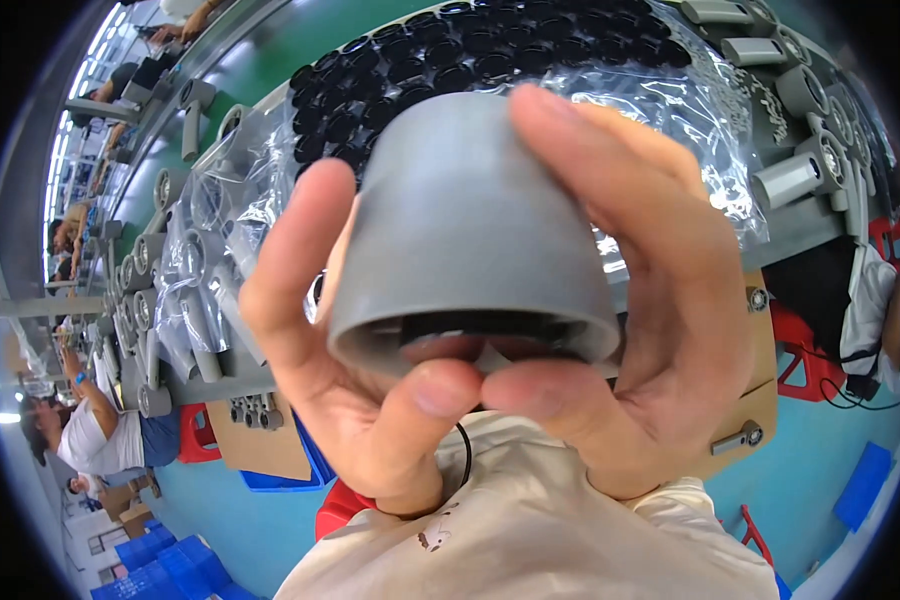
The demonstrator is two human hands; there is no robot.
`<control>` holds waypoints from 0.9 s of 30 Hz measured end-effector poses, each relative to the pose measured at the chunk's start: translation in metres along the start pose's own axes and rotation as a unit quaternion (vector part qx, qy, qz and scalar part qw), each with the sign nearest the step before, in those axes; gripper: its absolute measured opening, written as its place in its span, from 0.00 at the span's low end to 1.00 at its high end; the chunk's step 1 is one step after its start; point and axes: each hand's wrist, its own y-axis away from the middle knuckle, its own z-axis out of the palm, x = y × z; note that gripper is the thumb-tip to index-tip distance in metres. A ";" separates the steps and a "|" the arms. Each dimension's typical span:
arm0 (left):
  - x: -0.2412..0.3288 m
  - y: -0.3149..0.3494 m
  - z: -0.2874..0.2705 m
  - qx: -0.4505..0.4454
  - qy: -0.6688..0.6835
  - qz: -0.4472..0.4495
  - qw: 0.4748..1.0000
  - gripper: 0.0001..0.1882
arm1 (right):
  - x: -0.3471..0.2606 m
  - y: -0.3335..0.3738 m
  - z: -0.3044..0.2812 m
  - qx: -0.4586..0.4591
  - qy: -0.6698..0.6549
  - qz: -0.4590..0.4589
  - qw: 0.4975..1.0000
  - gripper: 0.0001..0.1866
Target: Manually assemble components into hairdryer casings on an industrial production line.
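Close before me is a grey tapered plastic housing (470,220), its wider open end turned toward me. Inside that opening sits a dark round part (500,328), partly hidden by my thumbs. My left hand (340,350) curls round the left side of the housing, and my right hand (660,290) wraps the right side with its fingers up along the wall. Both thumbs meet at the lower rim, against the dark part. Whether the thumbs press on it or only rest there, I cannot tell.
Behind the housing, several black round caps (410,70) stand in rows on the bench. Clear plastic bags (205,235) lie at left and right. Grey hair-dryer-like bodies (790,180) line the right side. Cardboard (260,445) and red stools (805,350) are below. A seated person (100,425) is at left.
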 end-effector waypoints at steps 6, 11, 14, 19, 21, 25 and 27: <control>0.004 -0.001 0.001 0.079 0.118 -0.071 0.987 0.42 | -0.020 -0.015 0.000 -0.032 -0.109 0.059 0.992 0.38; -0.016 -0.007 -0.018 -0.007 0.099 -0.049 0.994 0.37 | -0.018 -0.020 -0.001 -0.059 -0.017 0.058 0.996 0.34; -0.003 -0.011 -0.004 0.046 -0.002 -0.082 0.996 0.29 | -0.028 -0.017 0.006 -0.017 -0.028 0.174 0.984 0.32; 0.015 -0.028 -0.025 0.008 -0.232 -0.023 0.972 0.35 | -0.023 -0.022 0.005 0.022 -0.126 0.262 0.956 0.36; 0.026 -0.061 -0.024 0.051 -0.326 0.057 0.942 0.42 | -0.028 -0.016 -0.006 0.051 -0.194 0.286 0.937 0.42; 0.013 -0.172 -0.049 -0.067 -0.220 -0.117 0.966 0.14 | -0.022 -0.007 -0.038 0.135 -0.159 0.307 0.929 0.29; -0.016 -0.233 -0.060 -0.105 -0.267 -0.164 0.944 0.13 | -0.024 -0.010 -0.051 0.162 -0.141 0.319 0.923 0.25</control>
